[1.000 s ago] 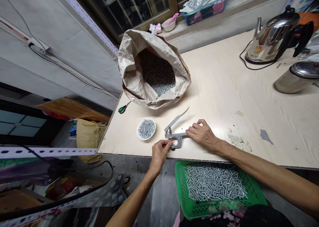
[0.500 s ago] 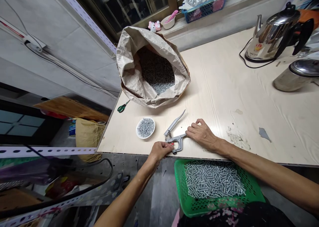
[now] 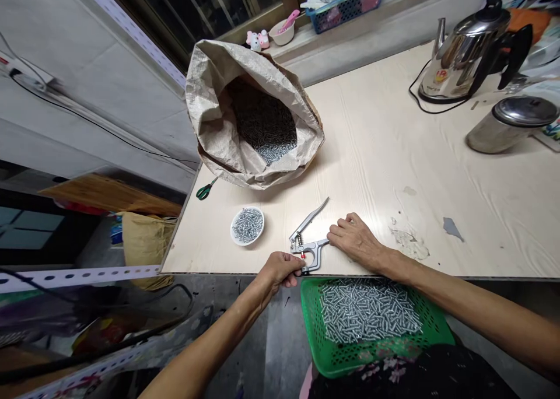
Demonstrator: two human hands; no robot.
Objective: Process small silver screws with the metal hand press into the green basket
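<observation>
A pale wood-grain surface (image 3: pixel 363 171) stretches beyond both the left grip (image 3: pixel 282 268), a bare hand, and the right grip (image 3: pixel 356 238). Past them stands an off-white woven sack (image 3: pixel 210 113), its mouth rolled open on a mass of small silvery metal pieces. Nearer the person than the right grip, a green perforated plastic basket (image 3: pixel 314 329) holds more silvery pieces. Well to the right and beyond is a shiny steel kettle (image 3: pixel 464 60) with a red emblem, its lettering too small to read; a lidded metal canister (image 3: pixel 494 129) stands nearer. The right grip is curled on a handle end of grey metal hand pliers (image 3: pixel 311 247), which lie between the grips, their upper lever raised. The left grip is narrow, pinched at the pliers' lower end; I cannot tell whether it holds anything. Beyond it, leftward, are a white round bowl (image 3: pixel 249 243) of metal pieces and, further, green-handled scissors (image 3: pixel 203 191).
</observation>
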